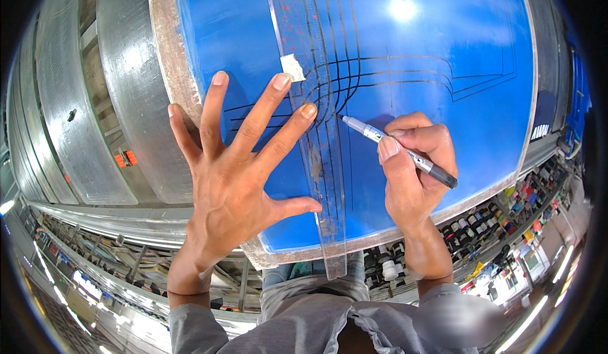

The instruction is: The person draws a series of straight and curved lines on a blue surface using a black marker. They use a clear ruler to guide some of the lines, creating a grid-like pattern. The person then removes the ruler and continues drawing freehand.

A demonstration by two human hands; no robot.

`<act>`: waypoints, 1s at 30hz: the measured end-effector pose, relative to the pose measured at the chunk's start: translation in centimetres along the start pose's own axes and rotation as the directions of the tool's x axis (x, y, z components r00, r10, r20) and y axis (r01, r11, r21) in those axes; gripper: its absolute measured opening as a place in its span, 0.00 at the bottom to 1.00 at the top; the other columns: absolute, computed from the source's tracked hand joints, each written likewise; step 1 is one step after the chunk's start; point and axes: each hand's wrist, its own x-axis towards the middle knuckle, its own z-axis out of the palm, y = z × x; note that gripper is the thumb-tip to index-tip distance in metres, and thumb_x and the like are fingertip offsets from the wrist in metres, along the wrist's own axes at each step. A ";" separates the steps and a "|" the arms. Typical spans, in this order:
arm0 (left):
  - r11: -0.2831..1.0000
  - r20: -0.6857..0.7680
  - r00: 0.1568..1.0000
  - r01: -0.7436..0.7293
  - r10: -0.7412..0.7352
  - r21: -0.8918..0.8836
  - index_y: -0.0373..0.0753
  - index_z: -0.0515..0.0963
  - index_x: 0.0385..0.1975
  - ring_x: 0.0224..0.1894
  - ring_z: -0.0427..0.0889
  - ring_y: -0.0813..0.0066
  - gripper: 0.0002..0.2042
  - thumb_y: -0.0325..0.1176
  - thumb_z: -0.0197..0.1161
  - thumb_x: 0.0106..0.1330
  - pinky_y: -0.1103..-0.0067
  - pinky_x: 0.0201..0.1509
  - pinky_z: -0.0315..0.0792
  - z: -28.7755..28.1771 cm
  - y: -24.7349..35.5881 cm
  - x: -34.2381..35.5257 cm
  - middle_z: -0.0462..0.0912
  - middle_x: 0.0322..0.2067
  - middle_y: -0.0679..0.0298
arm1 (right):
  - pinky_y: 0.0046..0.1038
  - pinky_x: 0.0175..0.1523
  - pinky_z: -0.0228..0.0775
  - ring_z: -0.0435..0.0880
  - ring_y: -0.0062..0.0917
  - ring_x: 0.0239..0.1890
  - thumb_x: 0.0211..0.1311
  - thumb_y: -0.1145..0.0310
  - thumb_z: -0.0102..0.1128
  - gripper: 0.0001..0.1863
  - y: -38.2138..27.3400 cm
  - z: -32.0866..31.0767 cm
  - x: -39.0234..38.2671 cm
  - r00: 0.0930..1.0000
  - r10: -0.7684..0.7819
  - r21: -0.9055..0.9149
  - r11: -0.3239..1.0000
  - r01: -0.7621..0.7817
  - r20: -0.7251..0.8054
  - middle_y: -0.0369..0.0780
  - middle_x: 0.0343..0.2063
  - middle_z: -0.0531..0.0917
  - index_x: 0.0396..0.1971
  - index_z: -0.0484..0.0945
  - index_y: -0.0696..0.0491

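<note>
My left hand [234,164] lies with fingers spread, its fingertips and thumb pressing on a long clear ruler [325,183]. The ruler runs lengthwise over a blue board [405,170] and sticks out past its near edge. In my right hand [418,170] is a marker pen [367,130] with a grey and white barrel and a black end. Its tip touches the board, or nearly so, just right of the ruler. Black curved and straight lines [354,69] cross on the blue surface. A torn white paper scrap [292,68] sits at the ruler by my fingertips.
A worn pale border [172,50] frames the board. Metal slats [126,88] extend to the left, with an orange item [126,158] among them. At the lower right, below the board's edge, several spools or rolls [456,230] fill a rack.
</note>
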 end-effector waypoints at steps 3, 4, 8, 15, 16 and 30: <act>1.000 -0.008 1.000 -0.004 0.004 -0.004 0.60 0.74 0.57 0.71 0.45 0.47 0.50 0.69 0.69 0.22 0.38 0.67 0.34 0.2 0.0 0.0 0.61 0.67 0.72 | 0.19 0.25 0.64 0.69 0.15 0.23 0.58 0.83 0.53 0.06 0.0 0.0 0.0 1.000 0.002 -0.012 1.000 -0.002 -0.003 0.45 0.28 0.76 0.32 0.65 0.60; 1.000 -0.011 1.000 -0.008 0.007 -0.004 0.60 0.74 0.57 0.71 0.45 0.47 0.50 0.69 0.69 0.21 0.38 0.67 0.34 0.2 0.0 0.0 0.61 0.67 0.72 | 0.18 0.26 0.64 0.69 0.15 0.23 0.58 0.83 0.54 0.07 0.0 -0.1 0.0 1.000 0.006 -0.024 1.000 -0.006 -0.002 0.45 0.28 0.76 0.32 0.66 0.60; 1.000 0.004 1.000 -0.006 0.006 0.029 0.61 0.73 0.58 0.71 0.45 0.48 0.51 0.67 0.70 0.20 0.39 0.67 0.36 -0.1 0.1 0.1 0.60 0.68 0.73 | 0.18 0.26 0.63 0.68 0.15 0.23 0.57 0.83 0.55 0.07 -0.8 0.1 0.2 0.999 0.036 -0.037 0.999 -0.037 -0.016 0.44 0.28 0.77 0.30 0.66 0.59; 0.999 -0.039 0.999 -0.016 0.018 0.047 0.61 0.72 0.59 0.72 0.45 0.50 0.51 0.70 0.68 0.22 0.38 0.67 0.37 0.4 -0.1 0.0 0.61 0.67 0.74 | 0.21 0.26 0.60 0.68 0.17 0.23 0.55 0.82 0.56 0.07 -1.8 -1.2 -2.3 0.993 -0.038 -0.183 0.981 0.059 0.115 0.46 0.27 0.77 0.29 0.67 0.59; 0.999 -0.047 0.999 -0.021 0.023 0.050 0.62 0.72 0.59 0.72 0.46 0.50 0.51 0.71 0.67 0.22 0.38 0.67 0.37 0.5 -0.2 0.0 0.61 0.67 0.74 | 0.22 0.26 0.61 0.68 0.18 0.22 0.54 0.82 0.56 0.08 -1.9 -1.5 -3.0 0.990 -0.045 -0.188 0.980 0.070 0.136 0.46 0.26 0.77 0.30 0.67 0.59; 0.998 -0.083 0.996 -0.027 0.031 0.051 0.64 0.72 0.58 0.71 0.46 0.51 0.52 0.72 0.67 0.19 0.39 0.68 0.35 0.9 -0.2 -0.1 0.61 0.67 0.75 | 0.24 0.19 0.63 0.73 0.25 0.16 0.43 0.83 0.63 0.09 -2.5 -2.7 -8.6 0.995 -0.026 -0.119 0.992 0.038 0.099 0.46 0.20 0.77 0.25 0.73 0.61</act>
